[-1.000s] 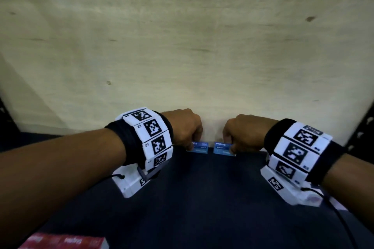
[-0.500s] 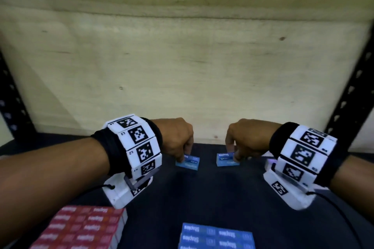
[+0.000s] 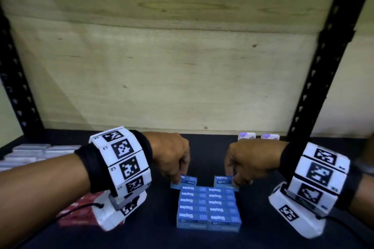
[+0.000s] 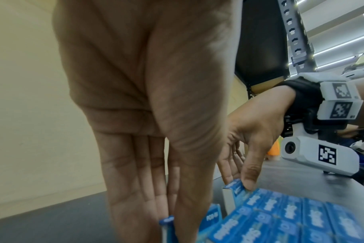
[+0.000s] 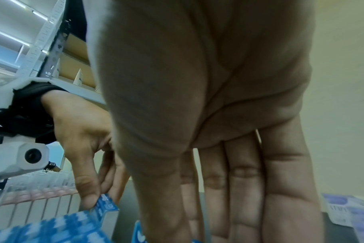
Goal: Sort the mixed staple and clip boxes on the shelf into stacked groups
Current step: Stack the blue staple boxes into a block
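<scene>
Both pinched small blue cardboard staple boxes, left hand's [image 3: 183, 181] and right hand's [image 3: 223, 181], have come forward from the wooden back wall [image 3: 182, 79] to the far edge of the blue box stack [image 3: 208, 207], where a careless set-down could nudge its rows askew.

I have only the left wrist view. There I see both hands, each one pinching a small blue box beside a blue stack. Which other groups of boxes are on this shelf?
Observer: The head view shows red boxes on the shelf, left of the blue stack.
Operator: Is there something behind the right hand?
Observer: Yes. Two white-and-purple boxes stand at the back of the shelf, beyond the right hand and its right blue box.
Operator: And on the far left?
Observer: Pale grey-white boxes lie grouped there, well away from the left hand and its left blue box.
</scene>
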A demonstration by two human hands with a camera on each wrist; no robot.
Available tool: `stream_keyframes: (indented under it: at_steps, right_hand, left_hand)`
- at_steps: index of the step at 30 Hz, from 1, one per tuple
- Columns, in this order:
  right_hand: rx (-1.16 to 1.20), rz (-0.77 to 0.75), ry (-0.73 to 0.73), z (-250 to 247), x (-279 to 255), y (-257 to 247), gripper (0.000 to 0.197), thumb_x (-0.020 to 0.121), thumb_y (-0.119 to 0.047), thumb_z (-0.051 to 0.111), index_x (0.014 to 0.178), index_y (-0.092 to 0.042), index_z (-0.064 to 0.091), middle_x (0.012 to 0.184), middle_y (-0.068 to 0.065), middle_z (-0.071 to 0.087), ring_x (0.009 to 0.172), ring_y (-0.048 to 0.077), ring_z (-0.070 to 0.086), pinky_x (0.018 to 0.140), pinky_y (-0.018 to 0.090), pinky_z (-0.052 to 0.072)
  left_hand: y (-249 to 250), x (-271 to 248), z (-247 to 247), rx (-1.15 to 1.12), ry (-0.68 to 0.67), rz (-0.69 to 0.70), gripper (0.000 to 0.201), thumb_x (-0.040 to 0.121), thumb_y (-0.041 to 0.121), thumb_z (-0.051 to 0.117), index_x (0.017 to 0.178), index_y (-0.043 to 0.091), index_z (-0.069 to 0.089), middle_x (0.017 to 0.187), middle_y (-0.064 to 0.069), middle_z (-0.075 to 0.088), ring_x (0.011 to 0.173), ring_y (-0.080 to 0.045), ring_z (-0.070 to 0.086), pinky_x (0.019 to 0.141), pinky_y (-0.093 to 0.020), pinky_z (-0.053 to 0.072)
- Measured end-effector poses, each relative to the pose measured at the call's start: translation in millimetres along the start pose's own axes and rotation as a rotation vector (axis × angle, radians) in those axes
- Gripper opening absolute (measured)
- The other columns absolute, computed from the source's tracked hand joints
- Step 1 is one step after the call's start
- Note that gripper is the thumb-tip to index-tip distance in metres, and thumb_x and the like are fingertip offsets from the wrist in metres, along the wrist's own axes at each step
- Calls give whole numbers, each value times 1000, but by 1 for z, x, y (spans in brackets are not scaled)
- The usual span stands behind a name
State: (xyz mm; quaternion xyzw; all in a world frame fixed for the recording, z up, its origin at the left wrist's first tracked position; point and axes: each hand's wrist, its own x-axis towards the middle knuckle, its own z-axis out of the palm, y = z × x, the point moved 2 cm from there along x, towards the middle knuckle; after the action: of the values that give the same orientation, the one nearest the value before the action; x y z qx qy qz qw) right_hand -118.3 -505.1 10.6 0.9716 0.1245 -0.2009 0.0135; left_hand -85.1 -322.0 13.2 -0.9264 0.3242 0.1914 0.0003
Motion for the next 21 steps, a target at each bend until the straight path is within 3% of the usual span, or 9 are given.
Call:
stream_keyframes:
  at_steps: [3,7,13,16,18,21]
  right_hand:
    - [23,-4,-12,5,-10,-2,10,87,-25,72,95,-19,72,66,-8,69,66,7,66,51,10,39]
    - [59,-9,-14,10,-17,-2,14,88,-26,70,99,-18,72,85,-2,77,65,5,66,65,14,46]
    - [65,-13,-30,11,-21,-3,16,94,-22,59,105,-21,71,77,-5,71,67,5,63,74,19,49]
    - [75,-15,-33,10,-21,-3,21,95,-19,54,107,-21,71,80,-1,73,71,9,62,83,25,52]
    - [80,-16,-23,9,-21,-5,21,95,-18,53,107,-20,70,80,-1,72,71,9,61,81,23,51]
    - [80,-27,-24,9,-19,-8,19,96,-19,55,107,-20,70,80,0,72,71,7,61,81,23,50]
  left_hand:
    - [2,-6,3,-26,-2,-4,16,81,17,75,97,20,76,77,11,70,67,-4,63,70,-21,53]
    - [3,-13,4,-60,6,-17,18,82,16,75,100,19,76,69,14,66,64,-4,62,66,-18,51]
    - [5,-16,6,-80,-14,-4,25,85,9,69,107,20,75,82,8,70,62,-1,60,61,-8,47]
    - [8,-14,7,-104,-11,-4,23,88,9,67,107,19,75,70,15,66,64,-2,61,64,-11,47]
    - [9,-12,8,-118,-3,-4,21,90,9,65,106,18,75,61,20,61,61,0,61,65,-12,47]
    - [11,-9,9,-147,-6,3,20,91,9,65,107,16,74,62,18,61,59,1,61,66,-12,49]
